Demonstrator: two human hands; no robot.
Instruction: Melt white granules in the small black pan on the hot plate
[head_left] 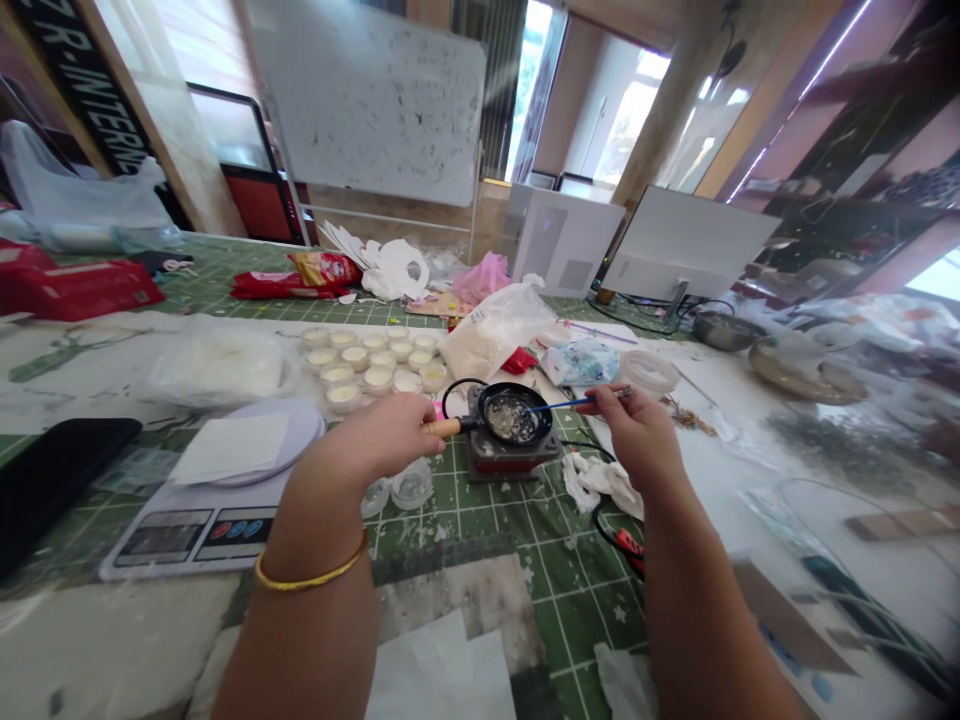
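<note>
A small black frying pan (546,428) sits on a little hot plate (504,464). Inside the pan lie pale, partly melted-looking flakes (511,416) in a clear liquid. My left hand (397,435) is closed around the pan's wooden handle (442,428). My right hand (628,425) pinches a thin blue stick (566,404), whose far end dips into the pan. Just left of the hot plate stand clear empty cups (411,484), near my left wrist. Crumpled white tissue (592,482) lies below my right hand.
Several small cups with cream-coloured fill (379,380) stand behind my left hand. A kitchen scale (225,510) bearing white sheets is at left, beside a black phone-like slab (52,470). A bag of white material (495,335) rests behind the pan. Black cables (607,525) run at right.
</note>
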